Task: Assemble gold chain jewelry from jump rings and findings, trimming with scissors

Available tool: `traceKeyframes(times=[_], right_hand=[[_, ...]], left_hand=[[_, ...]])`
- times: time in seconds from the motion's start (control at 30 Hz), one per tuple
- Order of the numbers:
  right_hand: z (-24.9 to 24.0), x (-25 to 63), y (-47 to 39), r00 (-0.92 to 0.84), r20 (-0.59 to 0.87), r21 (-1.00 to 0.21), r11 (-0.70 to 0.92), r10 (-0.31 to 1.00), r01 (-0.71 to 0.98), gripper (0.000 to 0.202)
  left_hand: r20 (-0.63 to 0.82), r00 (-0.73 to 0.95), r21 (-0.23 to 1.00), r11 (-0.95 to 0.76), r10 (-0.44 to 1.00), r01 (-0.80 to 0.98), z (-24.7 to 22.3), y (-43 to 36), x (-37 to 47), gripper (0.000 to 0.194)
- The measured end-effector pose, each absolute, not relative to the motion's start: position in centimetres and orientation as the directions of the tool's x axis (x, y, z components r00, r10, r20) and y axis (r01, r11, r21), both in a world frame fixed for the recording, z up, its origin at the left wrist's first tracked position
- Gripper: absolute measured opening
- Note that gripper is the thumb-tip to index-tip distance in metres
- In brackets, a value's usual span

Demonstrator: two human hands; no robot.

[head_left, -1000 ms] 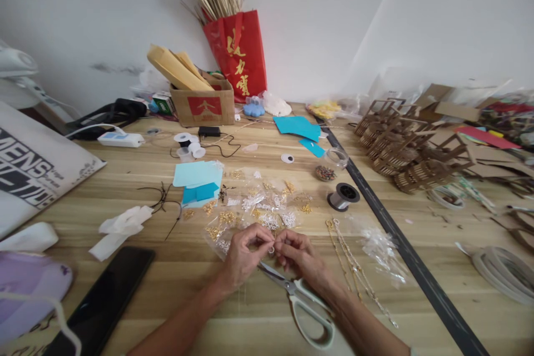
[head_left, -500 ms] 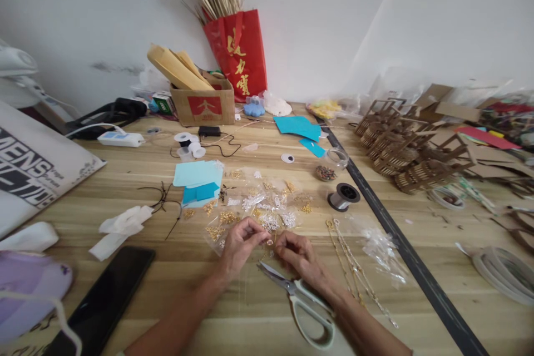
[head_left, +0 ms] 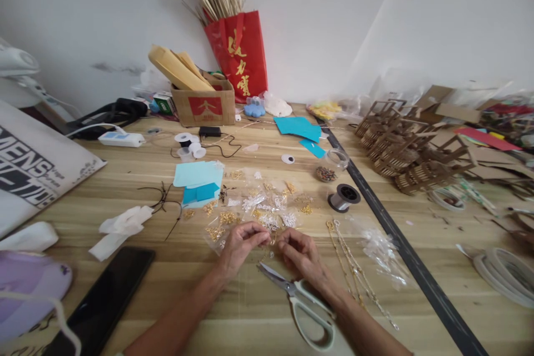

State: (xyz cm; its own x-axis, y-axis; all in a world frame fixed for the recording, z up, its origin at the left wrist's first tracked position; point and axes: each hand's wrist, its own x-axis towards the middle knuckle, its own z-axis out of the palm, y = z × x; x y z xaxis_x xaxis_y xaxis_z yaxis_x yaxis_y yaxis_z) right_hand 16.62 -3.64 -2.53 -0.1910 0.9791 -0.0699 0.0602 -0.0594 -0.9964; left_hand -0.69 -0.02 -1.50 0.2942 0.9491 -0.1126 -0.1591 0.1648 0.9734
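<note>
Near the middle of the table my left hand is closed in a pinch on a thin gold-coloured chain. Just to its right, my right hand is also closed, thumb against curled fingers; what it pinches is too small to tell. Right behind both hands lie clear bags of gold and silver jewellery findings. Below them rest scissors with pale handles, blades slightly apart, partly beneath my right wrist. Gold and silver chains are laid out to the right of my right forearm.
A wire spool and a jar of beads stand right of the bags. A black phone lies at the left front. Small wooden chairs crowd the right. A cardboard box and red bag stand at the back.
My right hand has shifted slightly right and down, and the gap between the fingertips is a little wider. The small ring by my left fingertips no longer shows clearly. The scissors have not moved.
</note>
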Motion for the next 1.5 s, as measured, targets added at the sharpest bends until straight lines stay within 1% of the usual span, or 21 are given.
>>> traceKeyframes(times=[0.1,0.23,0.4,0.5,0.6,0.73,0.97,1.1,1.17,1.2,1.27,1.33,1.4,1.43,1.5], right_hand=[[-2.7,16.6,-3.6,-0.192,-0.077,-0.996,-0.069,0.978,0.049,0.021],[-2.9,16.7,-3.6,-0.182,-0.068,-0.995,-0.053,0.981,0.089,0.022],[-2.8,16.6,-3.8,-0.169,-0.010,-0.983,0.021,0.986,0.181,0.021],[-2.5,16.3,-3.9,-0.146,0.029,-0.979,0.058,0.989,0.195,0.020],[-2.1,16.0,-4.0,-0.114,0.049,-0.988,0.065,0.992,0.139,0.020],[-1.6,15.6,-4.1,-0.096,0.022,-1.000,0.022,0.995,0.001,0.023],[-1.8,15.6,-3.9,-0.163,-0.082,-0.972,-0.115,0.983,-0.206,0.026],[-2.1,15.6,-3.9,-0.195,-0.089,-0.957,-0.138,0.977,-0.253,0.026],[-1.9,15.7,-4.0,-0.192,-0.075,-0.975,-0.113,0.978,-0.192,0.023],[-1.8,15.7,-4.1,-0.179,-0.046,-0.990,-0.069,0.983,-0.126,0.021],[-1.4,15.7,-4.2,-0.156,0.086,-0.993,0.097,0.984,0.066,0.018],[-1.1,15.8,-4.4,-0.178,0.265,-0.916,0.305,0.948,0.260,0.017],[-1.1,16.0,-4.5,-0.230,0.393,-0.800,0.455,0.890,0.392,0.018],[-1.1,16.1,-4.6,-0.262,0.425,-0.744,0.499,0.866,0.444,0.020],[-1.3,16.4,-4.7,-0.334,0.443,-0.632,0.554,0.832,0.542,0.021]], left_hand=[[-0.105,0.326,0.974,0.163,0.939,-0.156,-1.1,-0.1,-0.6,0.017],[-0.122,0.334,0.969,0.186,0.934,-0.165,-0.9,-0.2,-0.5,0.019],[-0.127,0.327,0.971,0.184,0.937,-0.151,-1.2,-0.2,-0.5,0.018],[-0.146,0.322,0.966,0.204,0.935,-0.156,-1.2,-0.2,-0.5,0.018],[-0.162,0.330,0.958,0.228,0.930,-0.174,-1.2,-0.2,-0.5,0.017],[-0.165,0.359,0.955,0.240,0.918,-0.176,-1.2,-0.3,-0.4,0.016],[-0.168,0.360,0.955,0.243,0.918,-0.173,-1.4,-0.4,-0.4,0.015],[-0.163,0.354,0.955,0.237,0.921,-0.176,-1.5,-0.4,-0.5,0.014],[-0.162,0.356,0.954,0.238,0.920,-0.180,-1.5,-0.3,-0.5,0.014],[-0.164,0.353,0.952,0.241,0.921,-0.187,-1.5,-0.3,-0.5,0.014],[-0.173,0.342,0.942,0.257,0.923,-0.217,-1.5,-0.3,-0.4,0.018],[-0.183,0.332,0.926,0.275,0.926,-0.257,-1.5,-0.3,-0.4,0.025],[-0.187,0.331,0.921,0.282,0.925,-0.268,-1.5,-0.3,-0.3,0.026],[-0.187,0.335,0.924,0.281,0.924,-0.258,-1.6,-0.3,-0.2,0.025],[-0.190,0.345,0.934,0.278,0.919,-0.226,-1.7,-0.3,-0.2,0.025]])
